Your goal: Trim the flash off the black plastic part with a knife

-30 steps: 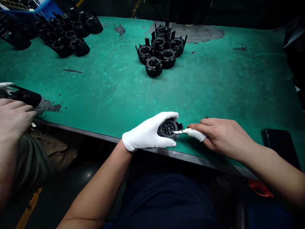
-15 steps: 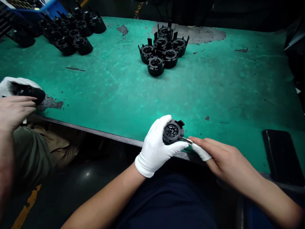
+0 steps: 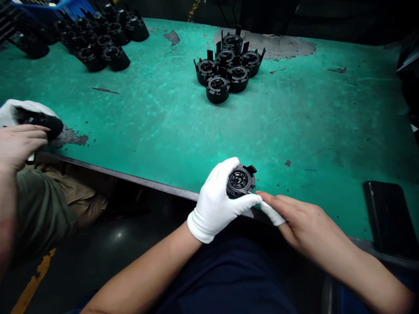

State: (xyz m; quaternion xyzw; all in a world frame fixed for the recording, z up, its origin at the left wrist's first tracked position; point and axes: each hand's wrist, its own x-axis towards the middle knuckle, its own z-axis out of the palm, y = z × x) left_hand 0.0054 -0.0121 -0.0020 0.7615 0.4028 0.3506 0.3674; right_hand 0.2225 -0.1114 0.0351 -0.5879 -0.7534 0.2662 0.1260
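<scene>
My left hand (image 3: 214,198), in a white glove, is closed around a round black plastic housing (image 3: 240,179) at the table's front edge. The housing's ringed inner face is turned up, with a tab sticking out at its far side. My right hand (image 3: 296,213) is bare apart from a white cover on the thumb. It pinches a thin metal tool (image 3: 250,192), whose visible end lies at the near right rim of the housing. Fingers hide most of this tool, so its exact kind cannot be made out.
Several similar black housings (image 3: 218,89) stand grouped on the green table (image 3: 157,113), with more (image 3: 114,56) at back left by a blue crate (image 3: 75,11). A black phone (image 3: 389,218) lies at right. On the left, a co-worker's hands (image 3: 22,139) hold another housing.
My right hand has shifted slightly left and down, and the metal tool's end has moved from the housing's inner face towards its near rim. The view has shifted a little.
</scene>
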